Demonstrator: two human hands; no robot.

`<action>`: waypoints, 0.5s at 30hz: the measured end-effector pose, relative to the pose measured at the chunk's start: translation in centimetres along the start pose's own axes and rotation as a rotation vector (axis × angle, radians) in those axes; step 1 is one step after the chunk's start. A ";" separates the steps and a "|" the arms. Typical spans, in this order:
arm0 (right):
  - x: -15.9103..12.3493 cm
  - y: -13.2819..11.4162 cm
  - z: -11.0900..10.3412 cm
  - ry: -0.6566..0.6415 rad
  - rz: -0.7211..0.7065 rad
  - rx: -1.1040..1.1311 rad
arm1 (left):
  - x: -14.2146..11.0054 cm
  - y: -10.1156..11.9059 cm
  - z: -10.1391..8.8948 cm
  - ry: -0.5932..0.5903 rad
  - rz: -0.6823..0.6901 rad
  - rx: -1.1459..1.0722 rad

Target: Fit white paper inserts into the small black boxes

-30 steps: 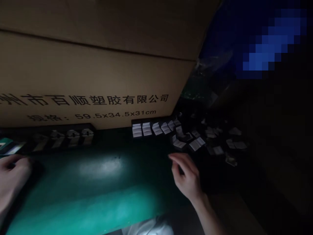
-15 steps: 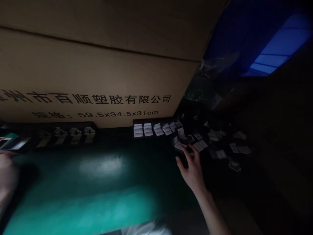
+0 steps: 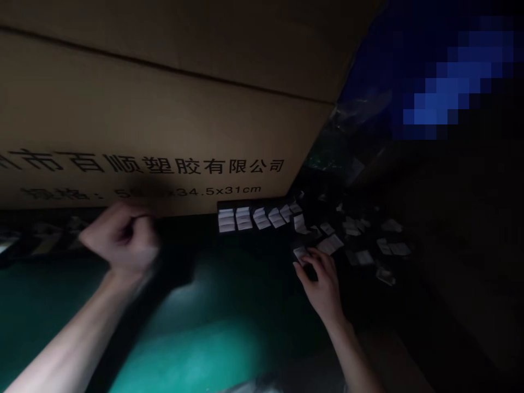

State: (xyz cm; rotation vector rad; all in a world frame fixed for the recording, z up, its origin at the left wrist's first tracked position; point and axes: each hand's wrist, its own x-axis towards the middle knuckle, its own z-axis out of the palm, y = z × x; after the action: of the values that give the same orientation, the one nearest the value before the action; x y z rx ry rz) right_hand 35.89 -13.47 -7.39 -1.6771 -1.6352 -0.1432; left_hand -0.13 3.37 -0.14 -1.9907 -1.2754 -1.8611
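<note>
The scene is very dark. My right hand (image 3: 321, 281) reaches over the green table (image 3: 213, 349) with its fingers pinched on a small white folded piece (image 3: 301, 253) at the edge of a loose pile of such pieces (image 3: 356, 240). My left hand (image 3: 123, 237) is raised over the left row of parts, fingers curled into a fist, slightly blurred; what it holds, if anything, is hidden. A row of white pieces in a black holder (image 3: 256, 217) stands just left of the pile.
A large brown cardboard box (image 3: 164, 98) with printed black characters stands at the back of the table. Dark bags and clutter (image 3: 344, 147) lie at its right. A blurred blue patch (image 3: 450, 76) is at the top right.
My left hand has swung from the far left edge up and right to the row below the box. My right hand has moved forward to the pile and closed on a white piece.
</note>
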 end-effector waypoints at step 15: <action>-1.5 -1.7 -1.2 -0.029 0.107 0.011 | -5.5 3.5 3.0 -0.681 0.160 -0.156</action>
State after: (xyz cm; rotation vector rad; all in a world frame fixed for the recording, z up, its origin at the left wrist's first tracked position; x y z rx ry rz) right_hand 34.69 -15.58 -6.66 -1.7614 -1.5607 -0.0566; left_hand 5.05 0.32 -4.12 -2.8574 -1.0583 -1.2755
